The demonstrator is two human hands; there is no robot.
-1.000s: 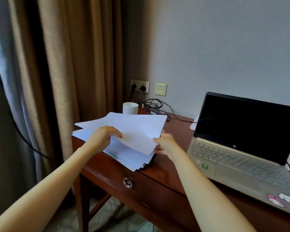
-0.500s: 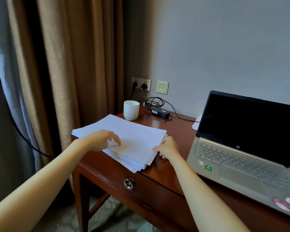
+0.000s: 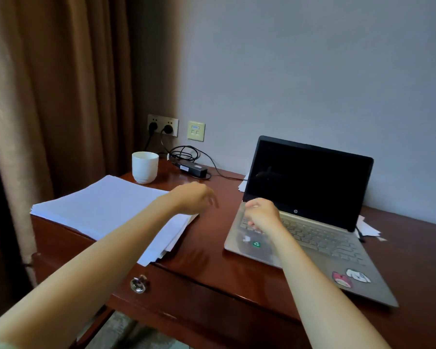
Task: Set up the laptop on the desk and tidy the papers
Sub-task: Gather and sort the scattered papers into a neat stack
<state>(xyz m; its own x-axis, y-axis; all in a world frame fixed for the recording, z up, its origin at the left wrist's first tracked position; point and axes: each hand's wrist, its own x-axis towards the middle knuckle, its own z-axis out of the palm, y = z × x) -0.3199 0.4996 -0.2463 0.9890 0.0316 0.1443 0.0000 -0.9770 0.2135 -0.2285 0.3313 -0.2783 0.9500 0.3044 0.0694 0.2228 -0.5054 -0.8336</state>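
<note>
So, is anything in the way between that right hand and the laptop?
Nothing visible. The right hand hangs over the laptop, at the keyboard's left end; the cup and charger stand well back, by the wall.

On my feed, a stack of white paper sheets (image 3: 98, 205) lies at the left end of the dark red-brown wooden surface (image 3: 212, 250), with its near corner fanned out by the front edge. The left hand (image 3: 194, 199) hovers over the stack's right edge, fingers (image 3: 210, 199) loose and drooping, holding nothing. The right hand (image 3: 261, 214) is above the left end of the keyboard of the open champagne-coloured laptop (image 3: 320, 240), fingers loosely bent. Blur keeps me from telling whether they touch the keys. The screen is black. Behind the papers stands a white ceramic cup (image 3: 145, 167), and near its right side lies a black power brick (image 3: 193, 169).
</note>
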